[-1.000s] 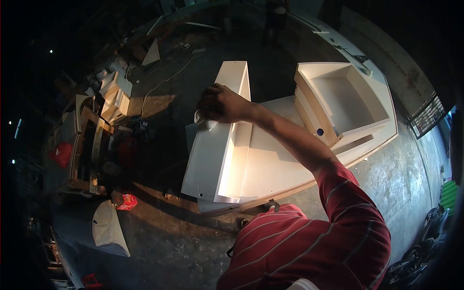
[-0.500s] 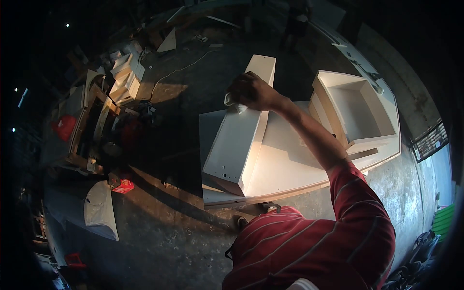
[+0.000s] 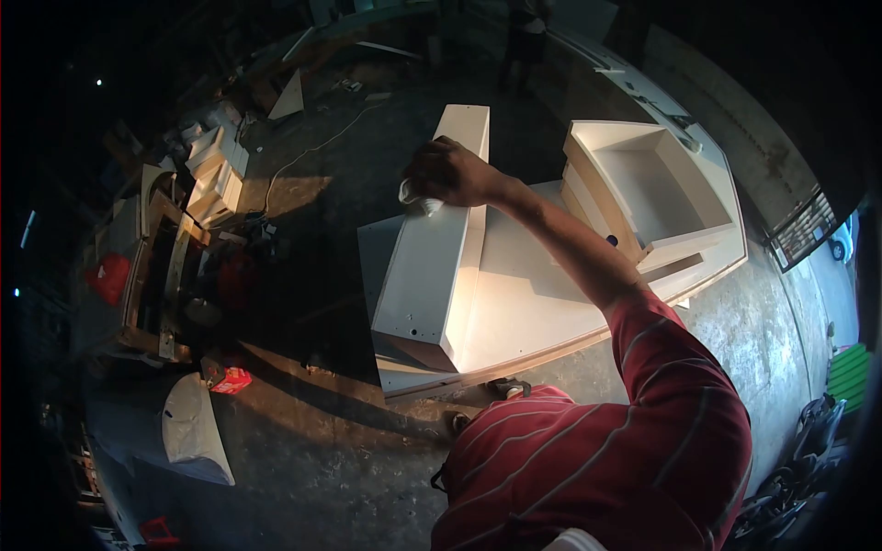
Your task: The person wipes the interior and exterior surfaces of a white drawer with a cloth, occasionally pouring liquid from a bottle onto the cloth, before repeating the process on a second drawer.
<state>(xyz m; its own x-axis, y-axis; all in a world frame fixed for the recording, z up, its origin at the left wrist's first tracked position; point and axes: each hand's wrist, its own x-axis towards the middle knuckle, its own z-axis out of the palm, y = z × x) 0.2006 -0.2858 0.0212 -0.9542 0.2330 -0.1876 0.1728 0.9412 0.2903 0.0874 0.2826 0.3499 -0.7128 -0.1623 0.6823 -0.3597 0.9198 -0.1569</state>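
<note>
The right hand (image 3: pixel 450 173) was curled almost closed around a bunched, seemingly cloth-like white wad (image 3: pixel 430 207), keeping it against the long box's (image 3: pixel 418 275) upper face. Beneath the box, a board (image 3: pixel 524 321) gave support; right of it sat a drawer (image 3: pixel 597 197).

text: none legible | red box (image 3: pixel 234 379) on floor (image 3: pixel 322 450): pale marks, too small to read | numbers, signs: none legible
</note>
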